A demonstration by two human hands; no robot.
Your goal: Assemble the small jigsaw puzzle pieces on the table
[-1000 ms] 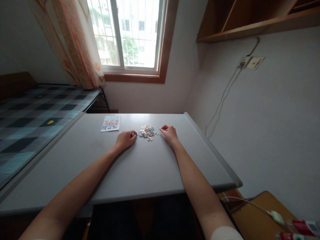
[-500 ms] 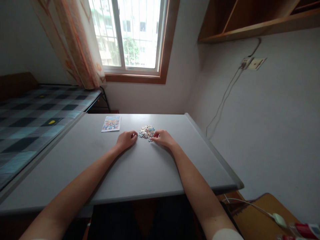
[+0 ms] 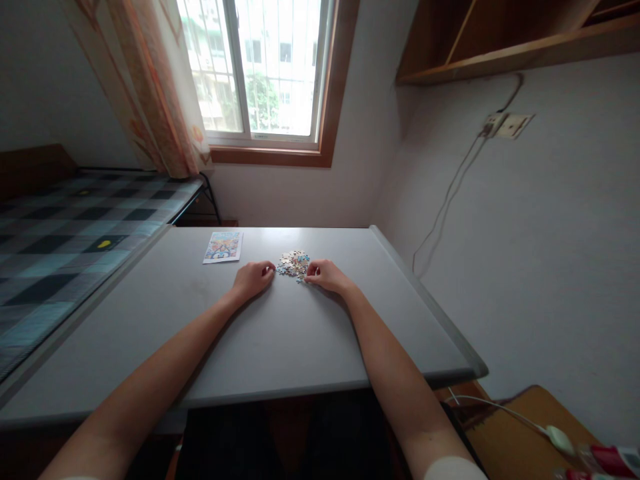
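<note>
A small heap of jigsaw puzzle pieces (image 3: 293,263) lies on the grey table (image 3: 280,347), some showing blue print and others their pale backs. At the heap's left edge rests my left hand (image 3: 253,278), its fingers curled together; whatever they may hold is too small to make out. My right hand (image 3: 325,275) is at the right side of the heap, thumb and fingers pinched at a puzzle piece near the front edge. A colourful printed picture sheet (image 3: 223,247) lies flat to the left, behind my left hand.
Left of the table stands a bed (image 3: 100,220) with a checked cover. A window (image 3: 265,73) and curtain (image 3: 150,87) are at the back. Shelves (image 3: 500,53) hang above on the right, over a wall socket (image 3: 507,125). A wooden stool (image 3: 525,427) with a cable is at lower right.
The fingertips of my right hand have shifted slightly to the right at the heap's front edge. My left hand and the picture sheet have stayed put.
</note>
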